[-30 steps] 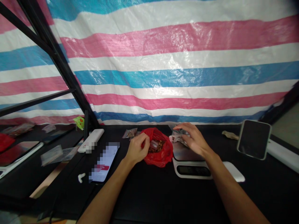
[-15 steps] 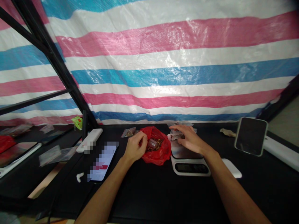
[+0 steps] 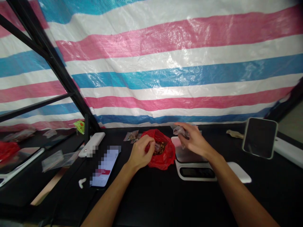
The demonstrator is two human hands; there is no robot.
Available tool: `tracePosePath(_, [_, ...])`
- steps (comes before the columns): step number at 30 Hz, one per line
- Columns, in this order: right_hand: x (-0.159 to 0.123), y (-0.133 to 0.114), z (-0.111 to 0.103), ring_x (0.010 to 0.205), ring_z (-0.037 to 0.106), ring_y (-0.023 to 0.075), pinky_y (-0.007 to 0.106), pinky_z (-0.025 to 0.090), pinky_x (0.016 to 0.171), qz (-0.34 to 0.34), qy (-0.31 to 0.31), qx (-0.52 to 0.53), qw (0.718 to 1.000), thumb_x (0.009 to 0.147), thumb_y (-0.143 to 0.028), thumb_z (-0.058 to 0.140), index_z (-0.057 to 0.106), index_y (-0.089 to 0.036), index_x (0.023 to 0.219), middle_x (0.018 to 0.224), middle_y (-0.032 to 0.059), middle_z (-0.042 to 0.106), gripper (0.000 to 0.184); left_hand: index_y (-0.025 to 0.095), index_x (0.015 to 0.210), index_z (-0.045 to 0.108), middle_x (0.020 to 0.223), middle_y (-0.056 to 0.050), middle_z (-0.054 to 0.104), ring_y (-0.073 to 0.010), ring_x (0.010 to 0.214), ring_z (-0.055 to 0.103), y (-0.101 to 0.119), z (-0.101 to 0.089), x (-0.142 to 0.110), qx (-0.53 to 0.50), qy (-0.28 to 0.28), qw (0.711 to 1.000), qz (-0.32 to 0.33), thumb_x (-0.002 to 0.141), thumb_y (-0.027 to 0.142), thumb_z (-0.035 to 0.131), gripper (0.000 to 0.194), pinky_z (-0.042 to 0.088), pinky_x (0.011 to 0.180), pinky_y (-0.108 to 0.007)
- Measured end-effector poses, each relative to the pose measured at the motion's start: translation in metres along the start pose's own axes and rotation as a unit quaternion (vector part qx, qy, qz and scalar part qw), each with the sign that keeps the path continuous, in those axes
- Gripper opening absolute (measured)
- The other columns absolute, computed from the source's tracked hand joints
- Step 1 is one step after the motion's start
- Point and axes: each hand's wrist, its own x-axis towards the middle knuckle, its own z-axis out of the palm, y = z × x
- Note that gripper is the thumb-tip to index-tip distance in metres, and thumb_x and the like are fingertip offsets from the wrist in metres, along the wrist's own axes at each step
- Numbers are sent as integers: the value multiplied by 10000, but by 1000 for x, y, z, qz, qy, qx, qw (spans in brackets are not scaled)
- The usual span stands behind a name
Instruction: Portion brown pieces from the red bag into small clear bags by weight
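Observation:
A red plastic bag [image 3: 167, 162] stands with its mouth spread, showing small brown pieces and a clear plastic item [image 3: 157, 147] inside. My left hand [image 3: 141, 152] is over the bag's left rim, its thumb and fingers pinched together; what lies between them, if anything, is hidden. To the right is a kitchen scale [image 3: 189, 156] with a metal plate and a dark display. Above the back of that plate, my right hand [image 3: 194, 140] has its fingers closed around a small clear plastic bag [image 3: 184, 131], partly hidden by the fingers.
Small filled zip bags [image 3: 132, 135] lie behind my left hand. Leftward are a phone [image 3: 106, 167], an earbud [image 3: 81, 183] and a white bar-shaped device [image 3: 94, 142]. A propped dark-screened device [image 3: 260, 137] and a white rounded object [image 3: 239, 172] are at right. A black frame post [image 3: 63, 75] rises at left.
My right hand has closed around the small clear bag and raised it off the scale plate. My left hand remains pinched and sits slightly lower over the red bag's edge. The view has shifted slightly.

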Motion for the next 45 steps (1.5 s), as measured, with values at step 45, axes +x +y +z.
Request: tracePosePath(45, [-2, -63, 57, 680, 495, 147, 284, 411, 637, 13, 41, 243, 969, 976, -278, 582, 595, -223, 865, 757, -27, 517, 125, 198, 1034, 628, 945, -16, 666, -161, 874, 625, 1, 25, 3, -234, 68, 953, -177, 969, 428, 621, 239, 497, 830, -270])
